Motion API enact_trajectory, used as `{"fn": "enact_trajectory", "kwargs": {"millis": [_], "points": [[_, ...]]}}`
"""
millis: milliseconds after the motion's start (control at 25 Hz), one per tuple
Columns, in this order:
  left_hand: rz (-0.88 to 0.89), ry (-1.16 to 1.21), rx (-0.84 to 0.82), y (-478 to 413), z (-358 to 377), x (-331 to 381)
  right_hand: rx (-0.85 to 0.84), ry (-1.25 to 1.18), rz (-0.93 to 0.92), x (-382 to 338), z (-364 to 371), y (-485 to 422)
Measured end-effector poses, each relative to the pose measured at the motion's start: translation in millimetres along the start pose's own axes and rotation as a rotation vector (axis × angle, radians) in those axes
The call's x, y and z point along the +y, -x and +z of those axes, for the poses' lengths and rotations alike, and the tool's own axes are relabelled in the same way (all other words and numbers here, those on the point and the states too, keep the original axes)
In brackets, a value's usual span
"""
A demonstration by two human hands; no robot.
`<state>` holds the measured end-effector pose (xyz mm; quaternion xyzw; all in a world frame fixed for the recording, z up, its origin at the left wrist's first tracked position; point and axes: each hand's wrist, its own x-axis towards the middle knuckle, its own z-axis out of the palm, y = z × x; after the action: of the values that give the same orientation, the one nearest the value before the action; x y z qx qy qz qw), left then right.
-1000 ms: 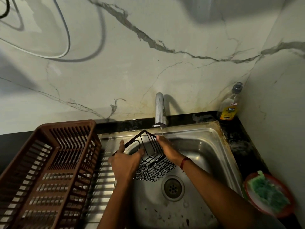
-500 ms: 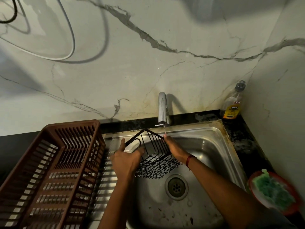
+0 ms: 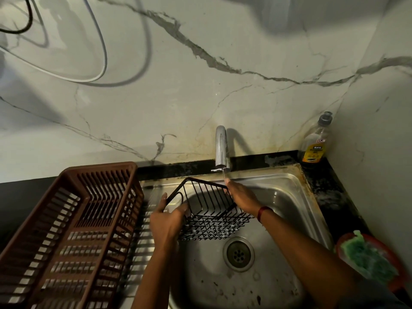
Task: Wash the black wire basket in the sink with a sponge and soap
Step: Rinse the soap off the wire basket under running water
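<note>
Two hands: I am holding the black wire basket [image 3: 211,210] between them, over the bowl of the sink [image 3: 307,197].
Left hand [image 3: 166,224]: I am gripping the basket's near left side, thumb curled against the wires and fingers reaching up to the rim corner.
Right hand [image 3: 242,198]: I am holding the right side, fingers running along the rim wire to the far corner; my thumb is hidden.
Basket: it is hanging tilted above the drain [image 3: 238,254], its far corner raised toward the tap [image 3: 221,148].
Water [image 3: 223,175]: a thin stream is falling from the tap onto my right fingertips and that corner.
Sponge [image 3: 367,257]: the green pad is lying in a red dish [image 3: 396,270] on the counter [image 3: 327,184], right of the sink and well apart from both hands.
Soap bottle [image 3: 314,143]: it is standing upright in the back right corner, against the marble wall.
Brown crate [image 3: 73,230]: it is sitting just left of the sink, on the ribbed drainer.
Wrist: I am wearing a red thread [image 3: 262,211] on the right one.
</note>
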<state>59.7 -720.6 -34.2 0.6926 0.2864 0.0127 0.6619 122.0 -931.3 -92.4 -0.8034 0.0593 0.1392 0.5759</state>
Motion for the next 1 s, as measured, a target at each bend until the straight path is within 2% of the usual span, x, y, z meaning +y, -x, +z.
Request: {"fn": "enact_trajectory", "kwargs": {"millis": [200,320,480,560,680,800,1000], "points": [[-0.071,0.032,-0.006,3,-9,-7,-0.031,-0.302,0.015,15,-30,-6],[-0.164,0.085,-0.012,2,-16,-10,0.018,-0.508,0.080,28,-39,-3],[-0.299,0.096,-0.100,12,-16,-13,0.125,-0.670,0.216,30,-37,-1],[-0.296,0.062,-0.127,19,-18,-14,0.167,-0.632,0.233,25,-37,-1],[-0.279,0.130,-0.131,11,-31,-21,0.178,-0.561,0.173,9,-42,-3],[-0.249,0.121,-0.109,3,-37,-22,0.218,-0.377,0.105,-13,-52,-8],[0.029,-0.087,-0.138,17,3,-3,0.194,-0.068,0.005,-32,-45,-10]]}}
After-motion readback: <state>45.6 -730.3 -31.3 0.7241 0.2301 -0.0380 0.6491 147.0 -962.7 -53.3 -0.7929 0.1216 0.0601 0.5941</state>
